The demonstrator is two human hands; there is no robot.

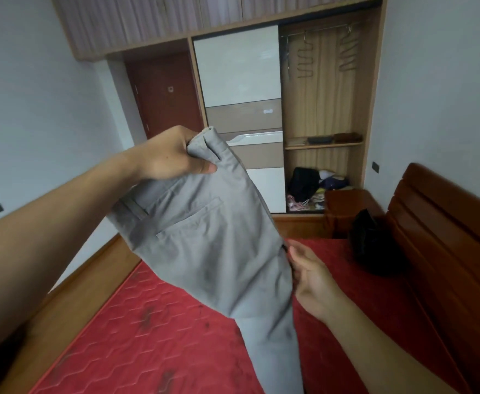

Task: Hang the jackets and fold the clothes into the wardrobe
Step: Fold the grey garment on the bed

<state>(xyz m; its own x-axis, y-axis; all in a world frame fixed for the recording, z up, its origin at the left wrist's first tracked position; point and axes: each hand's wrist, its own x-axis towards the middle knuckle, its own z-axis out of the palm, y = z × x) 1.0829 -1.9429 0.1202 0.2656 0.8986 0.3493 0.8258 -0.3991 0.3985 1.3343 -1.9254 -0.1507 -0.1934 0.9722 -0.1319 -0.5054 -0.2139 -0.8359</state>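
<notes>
My left grip (173,156) was closed on the waistband of the grey cotton trousers (213,240), thumb pinching the fabric. It held them above the red quilted mattress (136,331) so the legs hung straight for folding. My right grip (311,280) was loosely open, holding nothing, fingertips at the side seam, probably to steady it. The open wooden wardrobe (324,115) stood beyond the bed.
</notes>
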